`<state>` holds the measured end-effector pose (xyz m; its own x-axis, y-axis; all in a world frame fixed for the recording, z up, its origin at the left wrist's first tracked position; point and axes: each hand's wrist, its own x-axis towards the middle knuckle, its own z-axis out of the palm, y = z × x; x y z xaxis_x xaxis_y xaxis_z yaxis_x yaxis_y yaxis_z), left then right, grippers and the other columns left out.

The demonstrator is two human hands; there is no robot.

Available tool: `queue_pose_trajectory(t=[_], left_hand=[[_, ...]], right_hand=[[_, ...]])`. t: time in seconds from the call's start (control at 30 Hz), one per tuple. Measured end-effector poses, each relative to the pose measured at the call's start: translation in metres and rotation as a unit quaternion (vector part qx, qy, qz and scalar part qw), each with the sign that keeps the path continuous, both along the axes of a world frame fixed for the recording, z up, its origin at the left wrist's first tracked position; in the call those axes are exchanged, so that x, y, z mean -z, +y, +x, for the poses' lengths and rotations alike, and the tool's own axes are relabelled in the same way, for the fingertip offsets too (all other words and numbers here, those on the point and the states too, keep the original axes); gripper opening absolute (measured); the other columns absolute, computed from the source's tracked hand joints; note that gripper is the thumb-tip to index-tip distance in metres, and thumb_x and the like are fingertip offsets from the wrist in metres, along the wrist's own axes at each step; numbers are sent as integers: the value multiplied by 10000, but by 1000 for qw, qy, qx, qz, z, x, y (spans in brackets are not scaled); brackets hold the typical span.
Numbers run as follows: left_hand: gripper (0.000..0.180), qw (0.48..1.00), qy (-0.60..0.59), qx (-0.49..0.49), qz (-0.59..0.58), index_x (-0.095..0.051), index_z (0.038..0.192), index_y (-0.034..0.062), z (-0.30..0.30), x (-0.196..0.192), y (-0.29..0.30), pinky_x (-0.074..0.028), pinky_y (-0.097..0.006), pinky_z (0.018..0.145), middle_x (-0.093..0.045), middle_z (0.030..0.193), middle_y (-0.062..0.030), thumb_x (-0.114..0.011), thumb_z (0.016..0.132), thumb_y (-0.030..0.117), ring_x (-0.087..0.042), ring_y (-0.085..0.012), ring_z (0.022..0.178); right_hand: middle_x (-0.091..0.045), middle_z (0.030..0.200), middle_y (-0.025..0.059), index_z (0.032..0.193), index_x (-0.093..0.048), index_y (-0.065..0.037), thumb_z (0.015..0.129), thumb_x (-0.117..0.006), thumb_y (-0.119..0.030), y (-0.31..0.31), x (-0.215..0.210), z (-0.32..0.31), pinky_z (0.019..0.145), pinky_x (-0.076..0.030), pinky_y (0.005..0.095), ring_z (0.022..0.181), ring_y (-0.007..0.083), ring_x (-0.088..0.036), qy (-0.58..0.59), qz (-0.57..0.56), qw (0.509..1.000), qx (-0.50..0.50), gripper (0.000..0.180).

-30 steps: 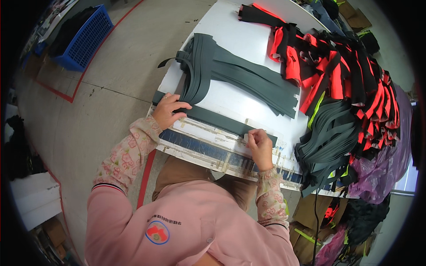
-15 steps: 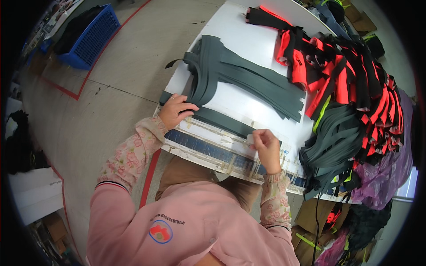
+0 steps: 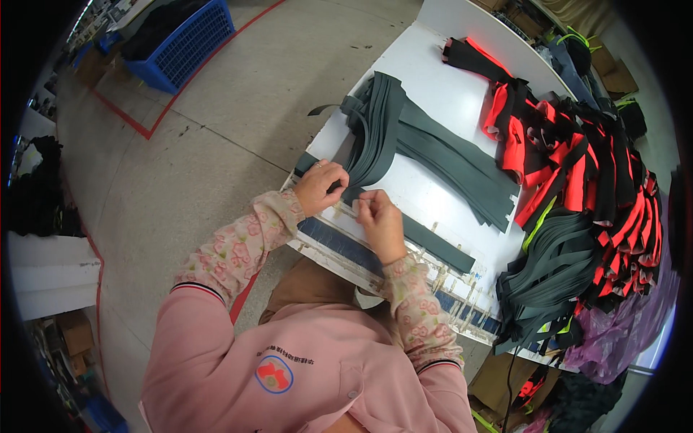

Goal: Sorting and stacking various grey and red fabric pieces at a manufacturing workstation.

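Note:
A long dark grey-green strip (image 3: 437,245) lies along the near edge of the white table. My left hand (image 3: 321,187) is on its left part, fingers curled down and closed against it; the fingertips are partly hidden. Just to the right, my right hand (image 3: 382,225) is closed in a pinch over the same strip. Between its thumb and forefinger shows a small whitish piece (image 3: 356,206), too small to tell its kind. Beyond my hands lies a stack of similar strips (image 3: 379,123), bent over at its left end and fanned out to the right.
Black and bright red fabric pieces (image 3: 556,144) are heaped along the table's right side. A bundle of grey-green strips (image 3: 545,267) hangs over the near right edge, beside a purple plastic bag (image 3: 606,339). A blue crate (image 3: 189,47) stands on the floor at far left.
My right hand has slid left along the strip, close to my left hand, uncovering the strip's right end. The fingers of my left hand have curled in. The view has shifted.

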<state>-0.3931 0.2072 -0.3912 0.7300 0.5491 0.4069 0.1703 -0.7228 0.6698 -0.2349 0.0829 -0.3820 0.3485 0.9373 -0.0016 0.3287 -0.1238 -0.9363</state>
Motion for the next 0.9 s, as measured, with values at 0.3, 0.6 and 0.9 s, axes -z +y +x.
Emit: queue_pose_trajectory(t=[0.3, 0.6, 0.9], left_hand=[[203, 1000, -5, -6, 8, -523, 912, 85, -1, 5, 0, -427, -396, 792, -554, 890, -82, -636, 767, -1, -516, -308, 843], [257, 999, 7, 10, 43, -727, 969, 163, -1, 7, -1, -426, -402, 780, -527, 905, -98, -671, 770, 11, -504, -316, 859], [321, 999, 35, 19, 29, -739, 1025, 146, -4, -2, -2, -427, -365, 795, -522, 918, -90, -780, 716, 71, -478, -285, 862]], right_hand=[[-684, 740, 118, 949, -639, -39, 858, -652, -111, 14, 19, -16, 550, -499, 364, 568, 268, -657, -154, 25, 988, 11, 116], [-644, 700, 54, 972, -609, 12, 953, -593, -104, -62, -12, 72, 516, -486, 248, 567, 106, -613, 59, -80, 989, 106, 119], [-625, 632, 105, 919, -617, 24, 909, -618, -62, -120, -12, 101, 515, -470, 297, 522, 147, -598, -72, -61, 987, 127, 87]])
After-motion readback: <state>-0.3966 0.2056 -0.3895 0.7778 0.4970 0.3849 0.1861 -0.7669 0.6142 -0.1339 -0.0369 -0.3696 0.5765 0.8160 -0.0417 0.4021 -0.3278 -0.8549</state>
